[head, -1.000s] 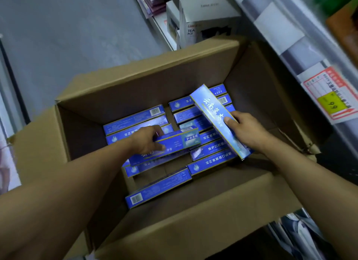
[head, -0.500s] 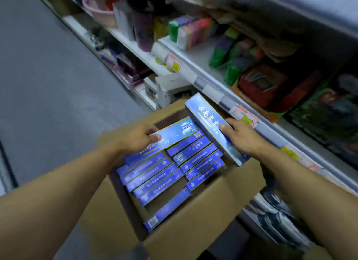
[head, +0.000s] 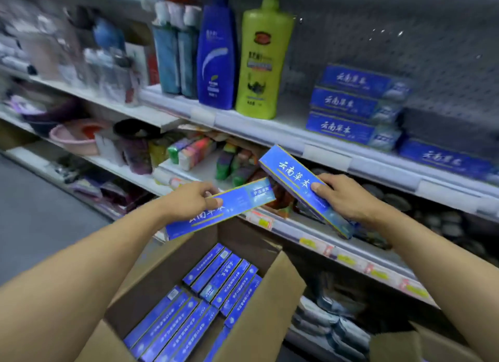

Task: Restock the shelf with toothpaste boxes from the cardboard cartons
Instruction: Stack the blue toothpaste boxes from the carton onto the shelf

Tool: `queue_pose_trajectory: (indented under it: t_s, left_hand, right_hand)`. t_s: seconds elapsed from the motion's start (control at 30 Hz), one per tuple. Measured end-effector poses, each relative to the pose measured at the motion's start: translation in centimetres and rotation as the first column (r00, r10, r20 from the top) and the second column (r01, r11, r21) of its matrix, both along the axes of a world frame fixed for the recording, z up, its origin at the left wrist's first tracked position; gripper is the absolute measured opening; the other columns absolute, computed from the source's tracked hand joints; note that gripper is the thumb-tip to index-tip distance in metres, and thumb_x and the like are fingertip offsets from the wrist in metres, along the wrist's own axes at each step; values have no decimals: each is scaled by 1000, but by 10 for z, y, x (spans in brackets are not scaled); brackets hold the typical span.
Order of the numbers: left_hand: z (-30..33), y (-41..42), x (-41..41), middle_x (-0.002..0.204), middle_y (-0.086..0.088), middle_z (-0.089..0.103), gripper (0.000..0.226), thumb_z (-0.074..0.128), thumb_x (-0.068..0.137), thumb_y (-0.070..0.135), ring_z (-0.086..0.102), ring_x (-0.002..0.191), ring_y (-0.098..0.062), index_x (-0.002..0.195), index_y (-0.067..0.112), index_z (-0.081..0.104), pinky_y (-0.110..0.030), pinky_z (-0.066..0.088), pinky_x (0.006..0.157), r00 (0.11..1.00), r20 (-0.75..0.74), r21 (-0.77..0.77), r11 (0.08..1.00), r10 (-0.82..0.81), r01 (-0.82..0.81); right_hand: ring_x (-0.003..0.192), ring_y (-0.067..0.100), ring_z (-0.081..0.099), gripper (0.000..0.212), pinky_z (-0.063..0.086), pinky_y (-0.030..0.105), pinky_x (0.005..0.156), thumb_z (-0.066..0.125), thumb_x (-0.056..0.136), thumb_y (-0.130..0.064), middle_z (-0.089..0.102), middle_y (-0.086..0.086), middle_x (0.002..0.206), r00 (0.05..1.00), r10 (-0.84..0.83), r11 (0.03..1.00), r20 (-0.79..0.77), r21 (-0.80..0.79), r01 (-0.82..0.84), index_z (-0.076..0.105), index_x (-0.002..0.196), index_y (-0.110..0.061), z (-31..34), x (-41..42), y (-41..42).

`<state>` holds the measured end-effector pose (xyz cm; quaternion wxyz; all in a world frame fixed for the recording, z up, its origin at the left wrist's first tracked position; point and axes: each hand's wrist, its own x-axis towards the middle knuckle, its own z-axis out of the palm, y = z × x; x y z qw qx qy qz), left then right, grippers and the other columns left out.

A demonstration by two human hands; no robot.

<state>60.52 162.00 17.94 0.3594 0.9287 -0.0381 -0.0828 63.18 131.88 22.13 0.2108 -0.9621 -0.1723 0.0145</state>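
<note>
A person is standing in a shop aisle, seen from a camera on their head, with both bare forearms reaching forward over an open cardboard carton. The left hand is gripping one long blue toothpaste box near its lower end, fingers curled over the top face, holding it nearly level and slanting up to the right. The right hand is grasping a second toothpaste box around its middle, thumb on the printed face, with the box tilting up and to the left. The far corners of the two boxes are lying just beside each other; whether they are touching cannot be told. Both are being held above the carton and in front of the shelving, not resting on anything.

Inside the carton, more blue toothpaste boxes are lying flat in two rows, side by side.

On the upper shelf to the right, a stack of matching toothpaste boxes is sitting three high, with another box lying on the shelf to the right of the stack. To the left of the stack, a tall green bottle and a blue bottle are standing upright, side by side. The lower shelves are holding blurred mixed goods, including a pink basin at the left
</note>
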Motion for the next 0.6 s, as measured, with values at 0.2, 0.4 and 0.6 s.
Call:
queue_pose_trajectory:
  t_s: [0.2,0.4,0.6]
  left_hand:
    - [63,-52,20,75,8,59,10,58,92,24,53,70,-11,98,17,60,-18,38,62,969,141,93,977,-205,193]
    - [107,-109,45,93,-4,69,17,57,92,26,59,74,-13,104,14,60,-25,45,70,934,173,99,949,-313,300]
    - [137,-165,81,82,2,62,19,59,90,31,54,73,-15,104,18,60,-28,42,69,887,249,190,917,-390,350]
  right_hand:
    - [74,18,52,26,32,30,64,44,98,-27,59,4,80,985,-130,991,112,-20,133,58,81,-13,55,-18,-64]
    - [95,23,57,25,41,33,80,46,97,-29,65,5,106,938,-308,949,162,-14,314,63,109,-14,87,-28,-129]
    - [95,20,58,22,38,31,76,52,94,-28,66,3,106,874,-412,905,257,7,425,63,106,-14,108,-13,-193]
